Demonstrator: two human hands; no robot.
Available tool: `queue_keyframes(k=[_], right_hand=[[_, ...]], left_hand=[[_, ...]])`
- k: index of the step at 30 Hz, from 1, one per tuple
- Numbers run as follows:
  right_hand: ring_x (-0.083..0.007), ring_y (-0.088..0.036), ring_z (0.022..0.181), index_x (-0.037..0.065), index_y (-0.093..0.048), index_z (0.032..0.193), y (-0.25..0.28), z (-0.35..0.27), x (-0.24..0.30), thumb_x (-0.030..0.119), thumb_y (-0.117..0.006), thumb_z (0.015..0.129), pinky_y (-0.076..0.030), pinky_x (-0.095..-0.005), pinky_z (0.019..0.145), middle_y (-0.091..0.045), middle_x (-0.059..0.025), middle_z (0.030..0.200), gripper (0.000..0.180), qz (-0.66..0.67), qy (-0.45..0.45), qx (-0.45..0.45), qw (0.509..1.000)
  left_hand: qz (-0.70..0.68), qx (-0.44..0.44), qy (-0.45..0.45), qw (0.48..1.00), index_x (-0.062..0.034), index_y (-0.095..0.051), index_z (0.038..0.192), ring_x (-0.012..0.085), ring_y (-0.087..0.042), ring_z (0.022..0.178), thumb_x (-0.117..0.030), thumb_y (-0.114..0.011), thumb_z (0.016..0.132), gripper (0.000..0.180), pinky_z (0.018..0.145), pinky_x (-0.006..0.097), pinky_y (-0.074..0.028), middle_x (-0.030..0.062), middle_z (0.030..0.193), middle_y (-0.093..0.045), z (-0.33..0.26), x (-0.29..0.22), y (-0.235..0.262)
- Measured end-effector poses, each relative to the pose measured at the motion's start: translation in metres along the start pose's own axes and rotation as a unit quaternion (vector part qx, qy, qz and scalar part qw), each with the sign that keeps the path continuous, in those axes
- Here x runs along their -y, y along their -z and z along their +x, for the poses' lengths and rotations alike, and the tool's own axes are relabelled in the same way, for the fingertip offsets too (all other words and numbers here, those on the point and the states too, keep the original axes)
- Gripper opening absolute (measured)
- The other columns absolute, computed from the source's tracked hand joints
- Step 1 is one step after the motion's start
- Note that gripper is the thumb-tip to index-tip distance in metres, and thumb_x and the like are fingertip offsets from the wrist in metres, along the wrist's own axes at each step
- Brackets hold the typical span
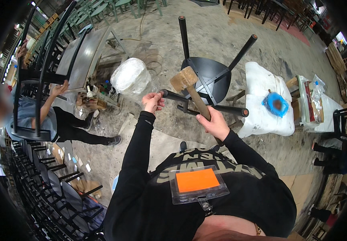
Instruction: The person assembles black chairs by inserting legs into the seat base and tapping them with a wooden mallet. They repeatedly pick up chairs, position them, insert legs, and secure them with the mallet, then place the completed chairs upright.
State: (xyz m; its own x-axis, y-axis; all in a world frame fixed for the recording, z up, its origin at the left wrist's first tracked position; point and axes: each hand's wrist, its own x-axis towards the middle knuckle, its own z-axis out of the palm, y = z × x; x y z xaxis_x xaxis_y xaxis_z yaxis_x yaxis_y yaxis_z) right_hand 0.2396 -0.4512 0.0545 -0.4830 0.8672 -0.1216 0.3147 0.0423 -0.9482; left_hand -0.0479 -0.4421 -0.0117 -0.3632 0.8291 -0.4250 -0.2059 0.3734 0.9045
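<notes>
A black chair (211, 76) is upside down in front of me, its round seat low and its several legs pointing up and outward. My left hand (153, 102) has its fingers curled at the tip of the near left chair leg (174, 95). In my right hand (214, 125) is the handle of a wooden mallet (184, 79). The mallet's worn, blocky head hangs over the chair, above the near left leg, and hides part of the seat. A reddish-brown end shows on the near right leg.
Left of the chair stands a plastic-wrapped round bundle (131, 76), beside a metal-topped workbench (79, 60). A person at the left (41, 116) holds up a black chair frame. On the right, a white-covered stand (261, 80) bears a blue plastic-lined bowl (275, 105). Stacked black chairs (65, 188) fill the lower left.
</notes>
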Motion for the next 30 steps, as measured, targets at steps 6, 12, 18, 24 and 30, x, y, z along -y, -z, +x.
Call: queue_keyframes(k=[6, 12, 18, 24, 30], right_hand=[[-0.0308, -0.059, 0.063, -0.004, -0.055, 0.097, -0.012, 0.017, 0.009, 0.034, -0.061, 0.088, -0.045, -0.0391, 0.06, -0.058, -0.0181, 0.068, 0.039, -0.081, 0.014, 0.02, 0.996], [-0.0418, -0.059, 0.068, -0.003, -0.048, 0.084, -0.02, 0.033, 0.005, 0.035, -0.057, 0.091, -0.045, -0.0469, 0.062, -0.058, -0.0246, 0.069, 0.04, -0.233, 0.066, 0.029, 0.97], [-0.0417, -0.06, 0.067, -0.002, -0.048, 0.086, -0.019, 0.028, 0.037, 0.035, -0.056, 0.092, -0.045, -0.0483, 0.06, -0.058, -0.0227, 0.067, 0.038, -0.201, 0.096, 0.001, 0.975], [-0.0426, -0.06, 0.064, -0.001, -0.048, 0.087, -0.025, 0.033, 0.018, 0.033, -0.055, 0.092, -0.045, -0.0496, 0.058, -0.059, -0.0221, 0.065, 0.035, -0.277, 0.109, 0.008, 0.955], [-0.0412, -0.06, 0.063, 0.0, -0.048, 0.087, -0.021, 0.028, 0.029, 0.032, -0.056, 0.092, -0.046, -0.0464, 0.057, -0.058, -0.0207, 0.063, 0.034, -0.245, 0.108, 0.0, 0.963]], left_hand=[[-0.008, -0.013, 0.002, 1.0, -0.0017, -0.063, 0.093, 0.0137, -0.061, 0.053, -0.021, -0.062, 0.087, 0.02, 0.042, 0.024, -0.045, 0.0055, 0.07, -0.064, 0.0, 0.0, -0.002], [-0.006, -0.027, 0.005, 1.0, -0.0021, -0.062, 0.089, 0.0145, -0.062, 0.052, -0.02, -0.061, 0.086, 0.018, 0.042, 0.027, -0.045, 0.0059, 0.069, -0.064, 0.003, -0.001, -0.005], [-0.025, -0.023, 0.014, 0.999, 0.0006, -0.062, 0.086, 0.0157, -0.062, 0.051, -0.014, -0.056, 0.087, 0.016, 0.039, 0.029, -0.045, 0.0086, 0.068, -0.065, 0.002, -0.001, -0.005], [-0.008, -0.027, 0.014, 1.0, 0.0008, -0.062, 0.086, 0.0162, -0.062, 0.051, -0.018, -0.059, 0.089, 0.019, 0.04, 0.029, -0.046, 0.0094, 0.069, -0.066, 0.0, -0.003, -0.005], [-0.022, -0.009, 0.004, 1.0, 0.0006, -0.06, 0.084, 0.0167, -0.063, 0.05, -0.019, -0.058, 0.089, 0.021, 0.04, 0.029, -0.046, 0.0094, 0.069, -0.065, -0.003, -0.002, -0.003]])
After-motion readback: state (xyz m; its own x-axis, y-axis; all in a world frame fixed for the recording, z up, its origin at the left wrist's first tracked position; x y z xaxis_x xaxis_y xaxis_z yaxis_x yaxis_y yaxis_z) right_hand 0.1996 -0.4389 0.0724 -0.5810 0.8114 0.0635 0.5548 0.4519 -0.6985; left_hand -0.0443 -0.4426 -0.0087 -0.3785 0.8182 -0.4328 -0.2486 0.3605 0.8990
